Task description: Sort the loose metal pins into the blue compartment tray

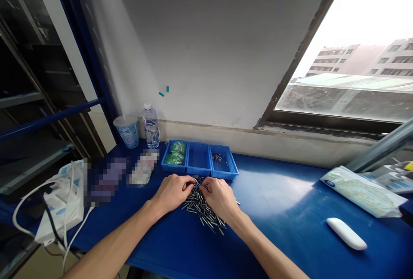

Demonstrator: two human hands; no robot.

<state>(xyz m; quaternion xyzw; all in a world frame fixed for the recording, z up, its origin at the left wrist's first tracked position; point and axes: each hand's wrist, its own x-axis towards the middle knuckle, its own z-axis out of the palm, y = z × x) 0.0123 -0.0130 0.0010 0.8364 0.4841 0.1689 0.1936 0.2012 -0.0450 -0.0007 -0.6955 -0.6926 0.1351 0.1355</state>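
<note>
A pile of thin metal pins (pixel 204 212) lies on the blue table in front of three joined blue bins. My left hand (pixel 176 190) is at the pile's upper left, fingers curled and pinched; what they hold is too small to name. Close beside it, my right hand (pixel 217 193) bends over the pile's upper right, its fingers also pressed together. The left bin (pixel 164 167) contains green packets (pixel 176 153), the middle bin (pixel 199 158) shows its bare floor, and the right bin (pixel 230 171) holds a few pins (pixel 218 157).
Behind the left side stand a cup (pixel 127 131) and a water bottle (pixel 151 126). A power strip (pixel 63 203) with cables is at the left edge. To the right lie a white oblong object (pixel 346 234) and a tissue pack (pixel 364 190). A wall rises behind the bins.
</note>
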